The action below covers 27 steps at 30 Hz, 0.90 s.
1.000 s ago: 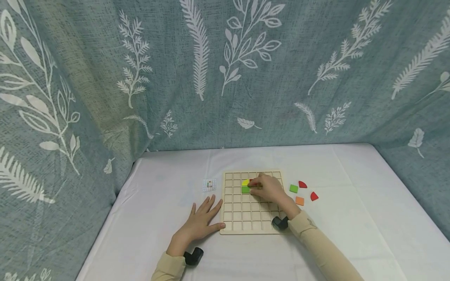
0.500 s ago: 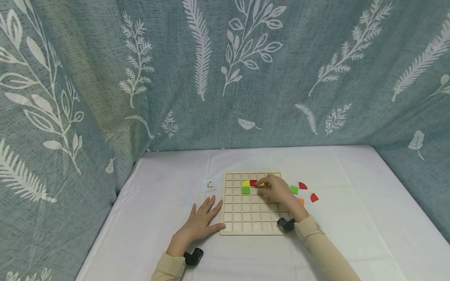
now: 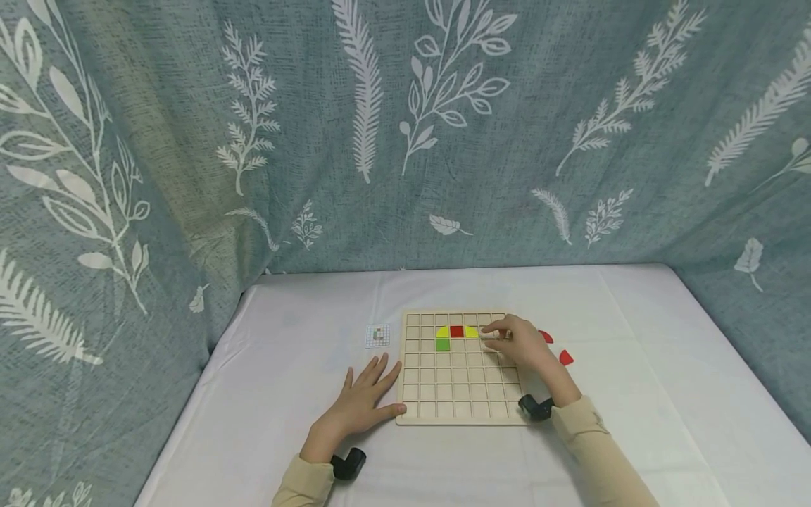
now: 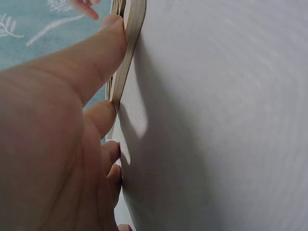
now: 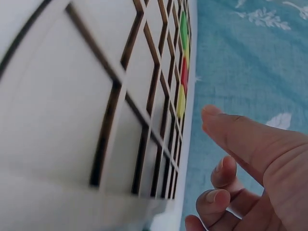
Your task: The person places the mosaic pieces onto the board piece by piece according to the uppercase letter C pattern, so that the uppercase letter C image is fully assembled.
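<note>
The pale wooden grid board (image 3: pixel 443 391) lies on the white table. Set in its cells are a yellow quarter-circle tile (image 3: pixel 443 332), a red square tile (image 3: pixel 457 332), another yellow quarter-circle tile (image 3: pixel 471 332) and, below the first yellow one, a green square tile (image 3: pixel 443 344). My right hand (image 3: pixel 518 343) hovers over the board's right side, its fingers loosely bent; nothing shows between thumb and fingers in the right wrist view. With fingers spread, my left hand (image 3: pixel 360 403) rests beside the board, the thumb touching its left edge.
A small printed grid card (image 3: pixel 378 335) lies left of the board. Beyond my right hand are two red quarter-circle tiles, one partly covered (image 3: pixel 546 336) and one in full sight (image 3: pixel 566 358). A leaf-patterned curtain (image 3: pixel 405 211) hangs behind the table.
My right hand has drawn off to the right, away from the red square tile, uncovering the second yellow tile. It now hides the loose green and orange tiles. The left hand stays put.
</note>
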{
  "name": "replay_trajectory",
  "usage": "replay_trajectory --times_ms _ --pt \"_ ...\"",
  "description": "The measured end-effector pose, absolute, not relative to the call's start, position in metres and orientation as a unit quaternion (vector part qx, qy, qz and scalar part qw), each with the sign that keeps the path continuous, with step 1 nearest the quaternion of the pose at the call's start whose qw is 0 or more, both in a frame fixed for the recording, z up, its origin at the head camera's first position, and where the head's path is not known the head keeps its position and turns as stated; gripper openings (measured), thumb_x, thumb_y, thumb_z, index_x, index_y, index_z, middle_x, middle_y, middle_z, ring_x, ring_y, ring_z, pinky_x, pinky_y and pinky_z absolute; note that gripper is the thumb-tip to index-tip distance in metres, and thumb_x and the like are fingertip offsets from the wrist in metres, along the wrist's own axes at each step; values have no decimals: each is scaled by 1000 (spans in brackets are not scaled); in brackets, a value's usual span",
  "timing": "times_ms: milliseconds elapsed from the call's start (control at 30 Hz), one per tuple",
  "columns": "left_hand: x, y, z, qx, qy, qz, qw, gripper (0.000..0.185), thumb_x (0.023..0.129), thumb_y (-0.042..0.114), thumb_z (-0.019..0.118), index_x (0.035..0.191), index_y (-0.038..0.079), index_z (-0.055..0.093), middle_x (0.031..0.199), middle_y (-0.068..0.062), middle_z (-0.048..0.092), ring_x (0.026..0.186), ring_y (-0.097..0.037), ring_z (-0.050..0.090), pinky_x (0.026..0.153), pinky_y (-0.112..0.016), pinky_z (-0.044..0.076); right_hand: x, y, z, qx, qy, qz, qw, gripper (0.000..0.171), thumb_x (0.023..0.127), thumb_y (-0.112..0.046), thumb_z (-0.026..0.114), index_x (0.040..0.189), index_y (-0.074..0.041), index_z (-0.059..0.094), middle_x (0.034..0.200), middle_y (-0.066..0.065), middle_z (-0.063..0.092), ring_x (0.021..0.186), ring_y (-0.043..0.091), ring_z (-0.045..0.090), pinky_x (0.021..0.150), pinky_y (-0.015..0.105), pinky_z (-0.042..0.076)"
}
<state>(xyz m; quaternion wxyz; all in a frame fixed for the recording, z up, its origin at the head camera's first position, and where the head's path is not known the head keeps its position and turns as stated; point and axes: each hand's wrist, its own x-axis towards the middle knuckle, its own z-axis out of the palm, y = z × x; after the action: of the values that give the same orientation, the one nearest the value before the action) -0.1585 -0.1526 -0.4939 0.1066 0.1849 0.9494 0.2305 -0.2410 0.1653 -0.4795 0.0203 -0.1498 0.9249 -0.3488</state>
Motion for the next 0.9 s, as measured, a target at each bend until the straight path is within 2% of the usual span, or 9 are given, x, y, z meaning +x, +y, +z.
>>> replay_trajectory --times_ms 500,900 --pt "-160 -151 -494 182 949 233 106 74 86 50 57 146 17 31 154 -13 19 142 -33 12 110 -63 0 -237 196 -479 -124 939 -322 8 25 83 -17 70 107 -9 69 75 1 50 64 15 43 53 26 36" --pt "-159 -151 -492 180 949 235 110 73 86 50 57 146 18 31 154 -13 18 142 -33 11 110 -63 0 -236 219 -479 -99 945 -310 18 27 82 -13 70 108 -6 68 70 3 45 59 15 39 50 26 32"
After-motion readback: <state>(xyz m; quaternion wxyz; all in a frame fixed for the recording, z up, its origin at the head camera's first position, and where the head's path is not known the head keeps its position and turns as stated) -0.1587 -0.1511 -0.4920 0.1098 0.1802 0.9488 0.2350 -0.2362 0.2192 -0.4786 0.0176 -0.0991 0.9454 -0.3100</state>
